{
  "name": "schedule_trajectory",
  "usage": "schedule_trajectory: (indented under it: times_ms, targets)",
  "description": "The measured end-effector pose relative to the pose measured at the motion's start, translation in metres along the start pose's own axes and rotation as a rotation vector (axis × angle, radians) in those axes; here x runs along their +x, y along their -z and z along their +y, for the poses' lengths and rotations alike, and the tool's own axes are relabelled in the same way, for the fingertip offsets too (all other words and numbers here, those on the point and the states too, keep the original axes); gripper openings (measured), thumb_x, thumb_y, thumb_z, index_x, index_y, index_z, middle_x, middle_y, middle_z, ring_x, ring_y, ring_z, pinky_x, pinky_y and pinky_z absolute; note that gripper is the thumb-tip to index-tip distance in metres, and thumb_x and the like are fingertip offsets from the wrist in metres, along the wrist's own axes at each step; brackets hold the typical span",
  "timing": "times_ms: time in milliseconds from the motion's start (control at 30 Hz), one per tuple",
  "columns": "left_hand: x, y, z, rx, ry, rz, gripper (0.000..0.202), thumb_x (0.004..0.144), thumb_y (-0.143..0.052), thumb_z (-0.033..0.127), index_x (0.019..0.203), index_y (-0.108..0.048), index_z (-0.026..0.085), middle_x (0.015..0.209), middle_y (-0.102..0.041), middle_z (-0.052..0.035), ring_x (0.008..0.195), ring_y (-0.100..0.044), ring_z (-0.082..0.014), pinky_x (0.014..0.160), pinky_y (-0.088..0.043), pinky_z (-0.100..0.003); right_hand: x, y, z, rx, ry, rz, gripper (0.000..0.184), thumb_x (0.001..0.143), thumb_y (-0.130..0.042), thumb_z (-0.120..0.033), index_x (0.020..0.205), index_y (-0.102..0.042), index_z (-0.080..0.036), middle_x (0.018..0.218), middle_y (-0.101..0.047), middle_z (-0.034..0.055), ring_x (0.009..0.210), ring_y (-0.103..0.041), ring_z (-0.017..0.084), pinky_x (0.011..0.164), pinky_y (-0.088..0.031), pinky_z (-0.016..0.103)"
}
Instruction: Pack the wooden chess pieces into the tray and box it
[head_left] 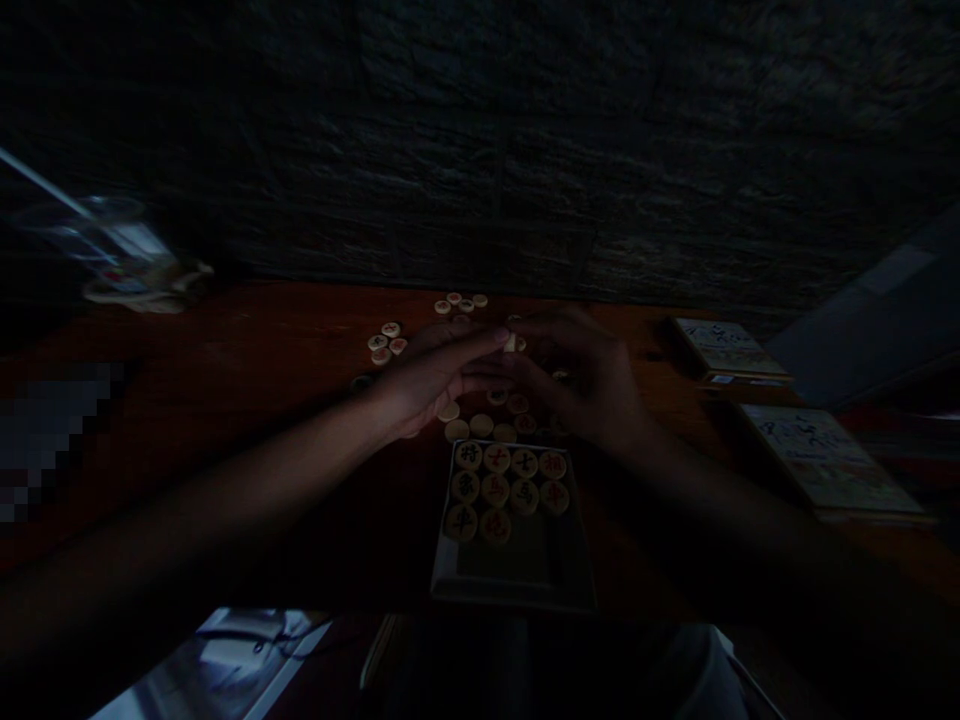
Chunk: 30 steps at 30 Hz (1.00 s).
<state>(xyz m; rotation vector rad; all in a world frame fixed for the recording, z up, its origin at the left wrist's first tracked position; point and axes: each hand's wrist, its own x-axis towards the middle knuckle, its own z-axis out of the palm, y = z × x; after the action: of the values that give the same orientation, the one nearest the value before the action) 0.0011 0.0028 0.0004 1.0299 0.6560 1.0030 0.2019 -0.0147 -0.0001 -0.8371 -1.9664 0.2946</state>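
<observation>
Head cam, super dim. Looking down at an open box (517, 575) at 6 o'clock, with ten marked discs (496, 491) rowed up inside. Just past it, loose discs (481, 427) on the wooden table (285, 340). Above those, dead center, right hand (592, 385) apparently pinching a pale disc (510, 342); left hand (431, 375) right up against it, can't tell whether gripping too. Could easily drop it onto the loose ones with one slip between crowded fingertips in this gloom. Off at 3 o'clock, two flat printed boxes (829, 455). Farthest back, toward 12, dark wall (487, 150).
</observation>
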Motion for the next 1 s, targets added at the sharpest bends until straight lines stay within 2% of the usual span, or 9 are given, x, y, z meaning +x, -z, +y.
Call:
schedule_trajectory:
  times_ms: [100, 400, 567, 767, 900, 1000]
  targets:
    - [-0.0004, 0.0005, 0.0011, 0.014, 0.074, -0.016, 0.022, 0.086, -0.083, 0.031, 0.088, -0.077, 0.011, 0.086, -0.081, -0.0124, 0.075, -0.079, -0.0217, 0.075, -0.065, -0.033, 0.0002, 0.0002, -0.0004, 0.003, -0.002, -0.02, 0.031, 0.098, -0.072, -0.039, 0.125, -0.076, -0.025, 0.106, -0.074, 0.0072, 0.084, -0.068, 0.019, 0.074, -0.057, 0.032]
    - [-0.0024, 0.0006, 0.0046, 0.044, 0.074, -0.047, 0.015, 0.085, -0.082, 0.025, 0.087, -0.077, 0.011, 0.083, -0.081, -0.0105, 0.071, -0.078, -0.0196, 0.072, -0.064, -0.03, -0.0002, -0.0013, -0.0042, 0.049, -0.027, -0.009, 0.03, 0.095, -0.076, -0.04, 0.121, -0.079, -0.024, 0.098, -0.076, 0.0054, 0.076, -0.068, 0.016, 0.066, -0.054, 0.029]
    - [-0.0042, -0.0018, 0.0061, 0.036, 0.13, -0.079, 0.021, 0.089, -0.08, 0.032, 0.087, -0.078, 0.011, 0.082, -0.081, -0.0115, 0.068, -0.077, -0.0193, 0.067, -0.062, -0.028, 0.0007, 0.0013, -0.0054, 0.035, 0.031, -0.016, 0.032, 0.096, -0.075, -0.038, 0.126, -0.078, -0.026, 0.108, -0.078, 0.0068, 0.078, -0.069, 0.017, 0.073, -0.057, 0.032]
    - [-0.0041, -0.0016, 0.0067, 0.068, 0.122, -0.114, 0.021, 0.086, -0.083, 0.03, 0.09, -0.078, 0.01, 0.083, -0.081, -0.0125, 0.071, -0.078, -0.0191, 0.07, -0.062, -0.026, -0.0002, -0.0001, -0.0039, 0.063, -0.046, -0.03, 0.031, 0.094, -0.076, -0.038, 0.124, -0.079, -0.027, 0.108, -0.08, 0.0057, 0.078, -0.071, 0.017, 0.071, -0.057, 0.031]
    - [-0.0035, -0.0019, 0.0066, 0.032, 0.124, -0.083, 0.017, 0.09, -0.078, 0.028, 0.09, -0.077, 0.011, 0.084, -0.081, -0.0112, 0.071, -0.077, -0.0195, 0.072, -0.063, -0.03, -0.0002, 0.0, -0.0033, 0.039, -0.018, -0.038, 0.031, 0.095, -0.075, -0.039, 0.124, -0.079, -0.028, 0.106, -0.08, 0.0058, 0.075, -0.07, 0.017, 0.067, -0.055, 0.031]
    - [-0.0031, -0.0019, 0.0066, 0.035, 0.111, -0.067, 0.017, 0.091, -0.078, 0.028, 0.093, -0.076, 0.011, 0.084, -0.08, -0.0107, 0.071, -0.076, -0.018, 0.07, -0.062, -0.028, 0.0004, 0.0012, -0.0037, 0.028, 0.004, -0.054, 0.032, 0.095, -0.075, -0.04, 0.124, -0.079, -0.027, 0.108, -0.079, 0.0067, 0.078, -0.07, 0.018, 0.069, -0.056, 0.031]
